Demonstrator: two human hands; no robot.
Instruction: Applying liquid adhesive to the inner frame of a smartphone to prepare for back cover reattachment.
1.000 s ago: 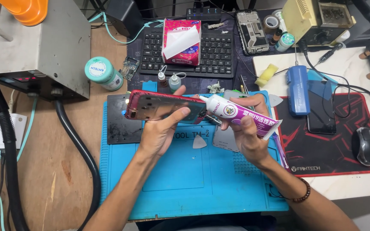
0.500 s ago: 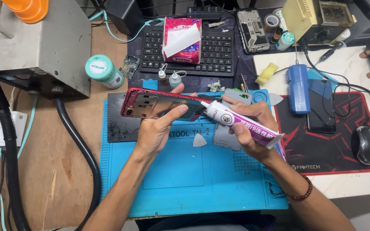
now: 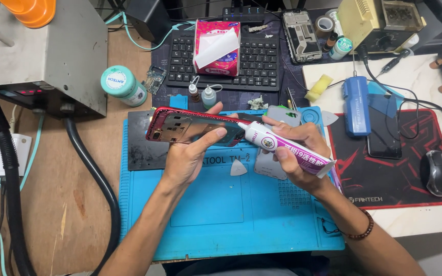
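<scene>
Over the blue mat (image 3: 205, 214) my left hand (image 3: 190, 158) has its fingers clamped on the red phone frame (image 3: 190, 128), my right hand (image 3: 295, 153) squeezes the glue tube (image 3: 282, 148), nozzle at the frame's near edge, gluing seemingly underway though no bead shows, a keyboard (image 3: 262, 61) beyond on the cluttered worktop (image 3: 67, 194).

One head-worn camera looks steeply down at the counter (image 3: 78, 174). It sits close, within arm's reach. Forearms enter from the bottom edge.
</scene>
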